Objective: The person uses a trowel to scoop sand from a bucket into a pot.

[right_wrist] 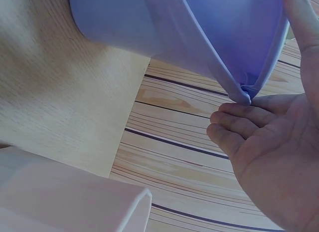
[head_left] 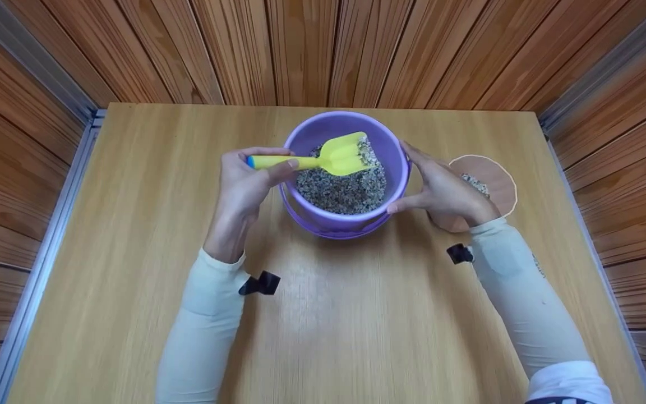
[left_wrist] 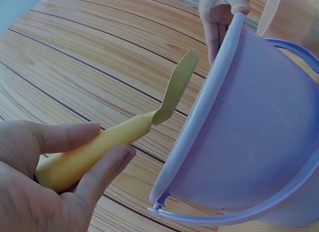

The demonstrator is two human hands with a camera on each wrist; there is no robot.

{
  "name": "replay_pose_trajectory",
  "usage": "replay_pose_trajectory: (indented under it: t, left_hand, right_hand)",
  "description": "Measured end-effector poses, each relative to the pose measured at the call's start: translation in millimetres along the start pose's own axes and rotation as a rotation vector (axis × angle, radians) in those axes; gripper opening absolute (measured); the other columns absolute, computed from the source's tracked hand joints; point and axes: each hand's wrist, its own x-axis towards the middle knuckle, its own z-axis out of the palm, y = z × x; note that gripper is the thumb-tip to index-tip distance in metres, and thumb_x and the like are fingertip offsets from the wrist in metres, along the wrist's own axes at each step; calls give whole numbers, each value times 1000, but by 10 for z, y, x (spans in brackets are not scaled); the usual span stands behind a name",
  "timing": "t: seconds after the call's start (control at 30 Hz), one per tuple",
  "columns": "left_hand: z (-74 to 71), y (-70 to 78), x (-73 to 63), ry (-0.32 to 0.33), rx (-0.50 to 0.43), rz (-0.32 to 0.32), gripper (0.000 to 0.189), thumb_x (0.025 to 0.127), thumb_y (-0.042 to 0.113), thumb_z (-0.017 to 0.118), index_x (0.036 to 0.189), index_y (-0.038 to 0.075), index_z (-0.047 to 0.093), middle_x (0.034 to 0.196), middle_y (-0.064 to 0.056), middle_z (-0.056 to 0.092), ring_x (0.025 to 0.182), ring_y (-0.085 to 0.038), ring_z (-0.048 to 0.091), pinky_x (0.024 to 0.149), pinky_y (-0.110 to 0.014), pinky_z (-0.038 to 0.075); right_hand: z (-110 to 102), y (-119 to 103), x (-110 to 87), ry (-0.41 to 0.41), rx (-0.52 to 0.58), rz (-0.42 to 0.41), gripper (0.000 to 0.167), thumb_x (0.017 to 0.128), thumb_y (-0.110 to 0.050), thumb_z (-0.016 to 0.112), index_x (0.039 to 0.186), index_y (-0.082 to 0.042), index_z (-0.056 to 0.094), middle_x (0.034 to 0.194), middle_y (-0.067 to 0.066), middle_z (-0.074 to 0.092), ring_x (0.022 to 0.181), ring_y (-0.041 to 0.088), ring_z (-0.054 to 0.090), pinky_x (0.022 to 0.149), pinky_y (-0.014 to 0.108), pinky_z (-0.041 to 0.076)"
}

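My left hand (head_left: 244, 182) grips the yellow handle of a toy shovel (head_left: 342, 156), which has a blue end. Its scoop is over the mouth of a purple bucket (head_left: 340, 219), with grains along the front edge. Grey gravel (head_left: 334, 191) covers the bucket's inside bottom. In the left wrist view, thumb and fingers pinch the shovel handle (left_wrist: 89, 154) beside the bucket wall (left_wrist: 249, 117). My right hand (head_left: 441, 185) touches the bucket's right side, thumb and fingers spread. From the right wrist, its fingers (right_wrist: 239, 124) look nearly straight near the handle joint.
A peach-coloured container (head_left: 499, 188) with some gravel in it stands to the right, partly behind my right hand. The bucket's purple handle (head_left: 306, 224) hangs down around its front. Wood-plank walls (head_left: 300, 50) border the wooden table (head_left: 334, 314).
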Motion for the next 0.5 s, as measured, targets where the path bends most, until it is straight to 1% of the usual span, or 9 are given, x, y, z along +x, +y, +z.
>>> replay_pose_trajectory:
  t: [0.17,0.37,0.5]
  left_hand:
    - [-5,12,-17,-3,5,0,21,82,-7,79,102,-8,75,98,-23,70,79,-23,68,74,-31,61]
    - [-4,19,-16,-4,1,-3,22,82,-7,79,103,-9,74,100,-22,71,82,-24,68,76,-31,61]
    - [-6,18,-10,-1,6,-14,22,82,-6,79,103,-8,74,103,-20,71,85,-24,68,76,-30,60]
  right_hand:
    - [-3,-4,-5,-3,9,14,127,66,-52,92,163,-29,15,168,7,15,152,23,17,123,51,16]
    - [-22,-10,-12,-8,20,35,127,66,-50,93,163,-29,12,168,6,11,153,25,13,124,52,15]
    - [-62,-20,-26,-13,0,54,131,66,-52,92,164,-24,9,168,7,9,153,25,11,124,51,14]
